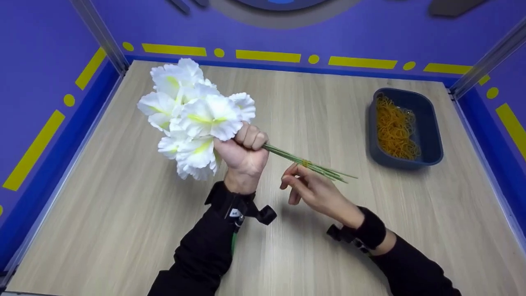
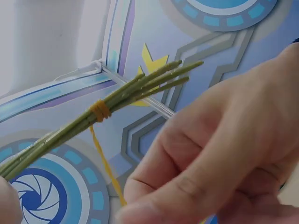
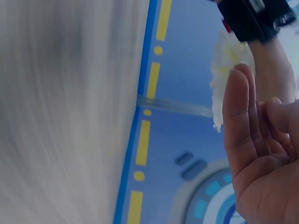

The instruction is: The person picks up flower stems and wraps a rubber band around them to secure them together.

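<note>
White flowers (image 1: 209,117) are clenched in the left hand (image 1: 244,152), right hand (image 1: 316,189) pinching their band (image 2: 101,111), a tub (image 1: 429,121) farther right.

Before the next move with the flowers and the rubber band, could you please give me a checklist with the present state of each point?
1. Left hand grips the stems, close under the flowers: ok.
2. Rubber band wound round the stems: ok, turns are visible.
3. Rubber band free of the right hand: not ok, a strand runs straight to it.
4. Stem ends level: not ok, they are staggered.
5. Rubber band tight enough: cannot tell from the pictures.
6. Box with spare bands upright: ok.
</note>
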